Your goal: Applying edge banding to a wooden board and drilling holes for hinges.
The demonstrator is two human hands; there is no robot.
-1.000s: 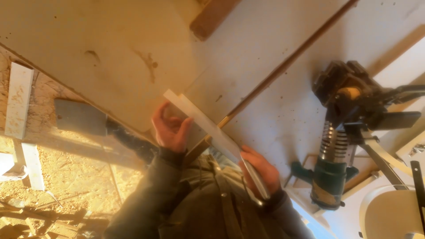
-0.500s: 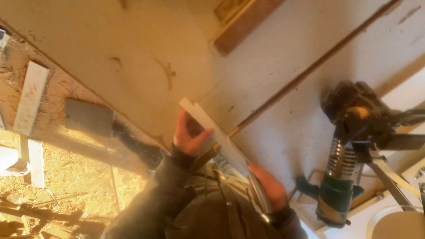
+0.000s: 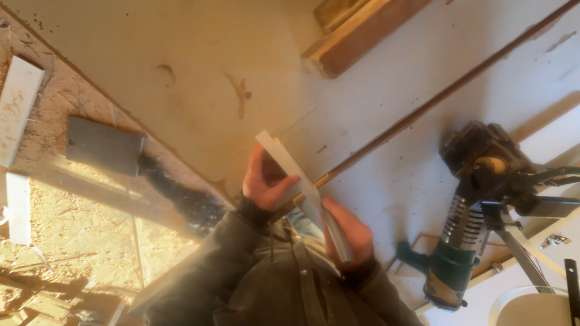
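Both of my hands hold a thin pale strip of board (image 3: 289, 162) that runs diagonally from upper left to lower right, just above the edge of a large pale panel (image 3: 181, 66). My left hand (image 3: 266, 183) pinches the strip near its upper end, thumb across its face. Around the lower end my right hand (image 3: 349, 234) is wrapped. My dark jacket sleeves (image 3: 254, 271) fill the bottom of the view.
A thin brown slat (image 3: 453, 90) crosses the panel diagonally. A wooden block (image 3: 356, 42) lies at the top. A green and black power tool (image 3: 474, 205) stands at the right beside a white bucket (image 3: 531, 308). A grey plate (image 3: 103, 145) and white strips (image 3: 18, 108) lie on the sawdust-covered floor at left.
The view has shifted, so the hands and strip sit further right and lower in the picture. Both hands keep their grip on the strip.
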